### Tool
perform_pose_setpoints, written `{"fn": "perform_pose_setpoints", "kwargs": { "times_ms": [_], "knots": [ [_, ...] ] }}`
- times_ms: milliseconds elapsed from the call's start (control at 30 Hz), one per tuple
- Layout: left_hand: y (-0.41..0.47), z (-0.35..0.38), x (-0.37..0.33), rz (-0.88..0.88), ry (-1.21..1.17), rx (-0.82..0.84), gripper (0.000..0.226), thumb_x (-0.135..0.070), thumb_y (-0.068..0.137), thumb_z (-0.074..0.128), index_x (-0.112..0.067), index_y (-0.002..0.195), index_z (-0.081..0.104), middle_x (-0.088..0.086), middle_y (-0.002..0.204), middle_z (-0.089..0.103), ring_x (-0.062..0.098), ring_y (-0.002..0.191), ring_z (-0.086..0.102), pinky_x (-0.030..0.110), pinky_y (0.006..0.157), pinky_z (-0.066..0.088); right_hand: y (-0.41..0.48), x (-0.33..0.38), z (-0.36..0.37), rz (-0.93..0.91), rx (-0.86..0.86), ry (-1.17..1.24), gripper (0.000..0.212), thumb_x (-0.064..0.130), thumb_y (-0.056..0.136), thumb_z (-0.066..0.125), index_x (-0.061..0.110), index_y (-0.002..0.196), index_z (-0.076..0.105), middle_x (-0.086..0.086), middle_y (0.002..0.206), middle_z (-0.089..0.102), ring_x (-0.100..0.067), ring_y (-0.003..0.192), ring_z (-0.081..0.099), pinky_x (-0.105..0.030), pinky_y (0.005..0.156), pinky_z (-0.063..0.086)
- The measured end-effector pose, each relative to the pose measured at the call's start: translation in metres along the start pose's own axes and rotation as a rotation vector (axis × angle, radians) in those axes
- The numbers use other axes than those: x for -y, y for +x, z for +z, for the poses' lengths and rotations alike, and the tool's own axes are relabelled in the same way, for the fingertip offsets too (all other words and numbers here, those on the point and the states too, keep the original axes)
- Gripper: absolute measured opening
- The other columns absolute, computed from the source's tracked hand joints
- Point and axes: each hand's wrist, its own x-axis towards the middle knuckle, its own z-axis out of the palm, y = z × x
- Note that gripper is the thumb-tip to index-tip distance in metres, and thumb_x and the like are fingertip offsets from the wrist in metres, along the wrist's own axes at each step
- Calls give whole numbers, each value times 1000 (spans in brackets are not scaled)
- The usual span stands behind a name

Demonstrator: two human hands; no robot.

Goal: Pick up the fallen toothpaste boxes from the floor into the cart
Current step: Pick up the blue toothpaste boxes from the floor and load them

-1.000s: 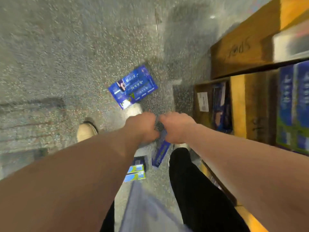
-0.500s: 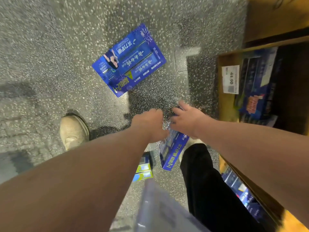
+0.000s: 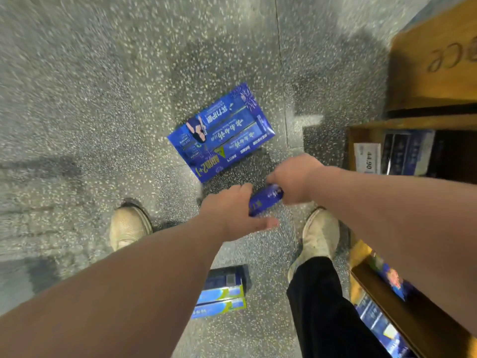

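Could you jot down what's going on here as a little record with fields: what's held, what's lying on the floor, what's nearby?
held item: narrow dark-blue toothpaste box, gripped at its ends by left hand and right hand
on floor ahead: large flat blue toothpaste multipack box, face up
on floor near feet: small stack of blue-and-green toothpaste boxes
right side: wooden shelf with a white price tag
cart: not in view
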Motion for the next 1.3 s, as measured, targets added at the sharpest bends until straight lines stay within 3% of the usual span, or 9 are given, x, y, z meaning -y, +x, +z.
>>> {"fn": "perform_pose_setpoints", "kwargs": {
  "times_ms": [133, 233, 367, 500, 633, 800, 933, 1100, 1300],
  "knots": [
    [11, -32, 19, -77, -64, -155, 89, -92, 59, 64, -28, 118, 44, -5, 115, 56, 23, 105, 61, 47, 89, 52, 17, -9, -71, 48, -98, 35, 26, 32, 78, 60, 35, 104, 63, 12, 81, 57, -21, 84, 59, -32, 72, 50],
    [30, -58, 42, -130, -72, -281, 71, -71, 75, 73, -21, 117, 44, 0, 116, 60, 28, 106, 62, 49, 88, 51, 39, -12, -109, 80, -119, 65, 16, 27, 74, 60, 29, 90, 63, 9, 78, 57, -25, 86, 61, -31, 73, 50],
    [62, -75, 70, -108, -129, -283, 49, -64, 90, 63, -21, 109, 48, 1, 104, 60, 29, 94, 62, 49, 84, 52, 71, -16, -145, 139, -36, 14, 46, 25, 65, 70, 28, 111, 70, -2, 103, 68, -30, 96, 62, -37, 83, 55],
    [91, -85, 89, -84, -64, -351, 45, -65, 96, 50, -23, 112, 52, 0, 102, 60, 27, 91, 60, 48, 78, 53, 101, -23, -161, 217, -37, -36, 45, 46, 58, 68, 34, 101, 64, 3, 91, 61, -27, 90, 60, -43, 82, 54],
    [118, -87, 103, -55, 50, -409, 46, -62, 101, 39, -22, 120, 53, 0, 105, 56, 26, 100, 56, 43, 72, 43, 120, -37, -160, 184, -51, -129, 66, 66, 57, 70, 38, 115, 58, 4, 111, 49, -27, 116, 43, -53, 93, 48],
    [130, -80, 111, -49, 145, -541, 50, -60, 104, 28, -26, 135, 46, 4, 134, 52, 29, 123, 43, 46, 94, 40, 127, -55, -153, 93, -187, 43, 101, 70, 41, 71, 35, 131, 45, 2, 137, 37, -29, 128, 35, -53, 102, 43],
    [125, -75, 118, -149, -9, -571, 66, -77, 92, 34, -36, 144, 38, 5, 160, 25, 34, 144, 25, 57, 118, 23, 131, -56, -154, 71, -129, 119, 109, 52, 57, 88, 32, 147, 29, 3, 137, 50, -26, 122, 50, -51, 104, 44],
    [124, -86, 119, -204, -35, -304, 147, -100, 41, 62, -24, 157, 11, 2, 156, 35, 28, 144, 34, 62, 120, 19, 135, -55, -153, 99, -135, 30, 106, 57, 66, 81, 31, 153, 28, 2, 144, 41, -29, 130, 45, -55, 105, 43],
    [123, -99, 112, -242, 21, -277, 127, -97, 33, 70, -21, 129, 39, -1, 128, 52, 25, 123, 51, 59, 104, 40, 135, -48, -151, 133, -148, 21, 95, 59, 61, 82, 21, 140, 47, -1, 130, 47, -29, 115, 55, -52, 95, 51]
  ]
}}
